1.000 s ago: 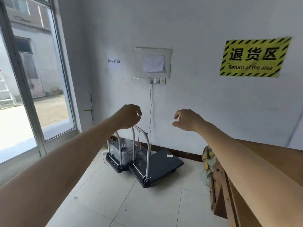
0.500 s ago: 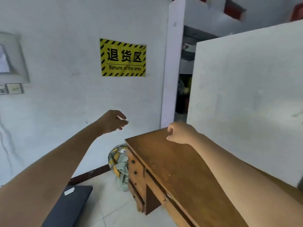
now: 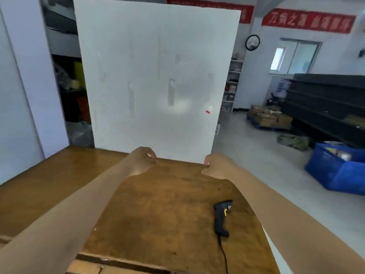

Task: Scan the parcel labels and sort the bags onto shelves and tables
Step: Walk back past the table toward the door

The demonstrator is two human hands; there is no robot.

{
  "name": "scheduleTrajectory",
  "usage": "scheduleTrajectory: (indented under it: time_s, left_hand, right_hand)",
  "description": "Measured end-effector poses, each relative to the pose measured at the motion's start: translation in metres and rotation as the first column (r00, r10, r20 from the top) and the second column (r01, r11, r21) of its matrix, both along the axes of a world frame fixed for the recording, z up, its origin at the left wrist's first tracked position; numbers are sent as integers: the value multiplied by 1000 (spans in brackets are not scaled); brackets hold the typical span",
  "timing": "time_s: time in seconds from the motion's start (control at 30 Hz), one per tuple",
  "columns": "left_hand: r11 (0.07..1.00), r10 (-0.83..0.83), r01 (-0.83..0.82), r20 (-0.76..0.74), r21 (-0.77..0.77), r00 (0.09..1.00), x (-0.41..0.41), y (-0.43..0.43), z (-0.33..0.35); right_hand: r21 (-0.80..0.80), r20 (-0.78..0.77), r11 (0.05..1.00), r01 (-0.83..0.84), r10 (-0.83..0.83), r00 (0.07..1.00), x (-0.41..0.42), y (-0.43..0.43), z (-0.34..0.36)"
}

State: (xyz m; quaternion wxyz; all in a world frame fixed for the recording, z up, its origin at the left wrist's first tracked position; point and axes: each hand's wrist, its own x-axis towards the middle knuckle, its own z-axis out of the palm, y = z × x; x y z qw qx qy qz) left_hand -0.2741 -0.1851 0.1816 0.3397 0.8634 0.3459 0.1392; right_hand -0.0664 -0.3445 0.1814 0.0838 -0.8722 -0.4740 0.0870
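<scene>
White panel (image 3: pixel 154 76) stands at the far edge of the brown wooden desk (image 3: pixel 158 204), above which the left hand (image 3: pixel 142 161) and right hand (image 3: pixel 216 167) hover apart, loosely curled and holding nothing, while the black corded scanner (image 3: pixel 221 218) lies on the desktop beside the right forearm.

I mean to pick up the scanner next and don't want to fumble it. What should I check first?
1. Scanner lies flat on the wooden desk, handle toward the person: ok.
2. Right hand holds nothing, fingers loosely curled: ok.
3. Left hand holds nothing: ok.
4. Cable free of snags: cannot tell; it runs off the near edge, out of view.
5. A bag on the desk ready to scan: not ok; none shows there.
</scene>
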Motion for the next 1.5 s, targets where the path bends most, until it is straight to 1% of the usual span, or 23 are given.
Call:
scheduleTrajectory:
  time_s: [0.07, 0.17, 0.23, 0.3, 0.4, 0.47, 0.63, 0.7, 0.77, 0.83, 0.93, 1.03, 1.13, 1.2, 1.3, 1.43, 1.5]
  left_hand:
    - [996, -88, 88, -75, -11, 993, 27, 7, -16]
    - [979, -197, 203, -200, 10, 960, 54, 22, -41]
    - [970, -237, 244, -235, -1, 943, 69, 34, -57]
    - [962, -272, 268, -241, -50, 932, 87, 44, -74]
    - [941, -336, 314, -267, -124, 903, 119, 49, -108]
    - [920, -388, 349, -285, -178, 877, 146, 46, -134]
    - [831, -529, 418, -287, -368, 798, 195, 17, -193]
    - [802, -553, 403, -292, -441, 781, 209, 2, -212]
    - [771, -506, 272, -294, -576, 811, 220, -13, -228]
    - [735, -440, 137, -312, -664, 842, 231, -26, -242]
    - [710, -374, 60, -305, -701, 876, 256, -44, -266]
    - [655, -322, -21, -304, -755, 897, 282, -52, -284]
    - [632, -307, -67, -329, -772, 893, 298, -54, -294]
    - [630, -314, -69, -335, -774, 888, 309, -55, -300]
    - [629, -320, -58, -326, -775, 889, 331, -54, -304]
    - [672, -306, -19, -301, -740, 903, 365, -40, -305]
    - [693, -302, 1, -289, -721, 908, 380, -30, -304]
  right_hand:
    - [17, -59, 997, 73, -72, 996, 22, 1, -13]
    - [68, -144, 979, 193, -182, 973, 47, 1, -36]
    - [53, -168, 960, 275, -263, 950, 63, 0, -59]
    - [-8, -200, 935, 355, -349, 915, 71, -4, -84]
    - [-93, -273, 889, 448, -456, 847, 71, -13, -118]
    - [-117, -297, 853, 509, -519, 802, 70, -20, -139]
    - [-255, -338, 708, 659, -704, 625, 53, -42, -189]
    - [-316, -350, 651, 690, -756, 553, 46, -48, -207]
    - [-366, -362, 607, 705, -791, 493, 38, -48, -224]
    - [-375, -364, 578, 725, -811, 459, 32, -44, -243]
    - [-388, -295, 531, 753, -846, 445, 34, -35, -267]
    - [-354, -312, 494, 794, -863, 397, 50, -29, -285]
    - [-336, -355, 523, 783, -841, 410, 70, -26, -296]
    - [-298, -385, 537, 789, -824, 415, 83, -26, -301]
    - [-248, -400, 568, 785, -798, 450, 104, -26, -306]
    - [-232, -447, 618, 751, -754, 482, 140, -14, -305]
    - [-212, -467, 625, 751, -740, 484, 158, -6, -303]
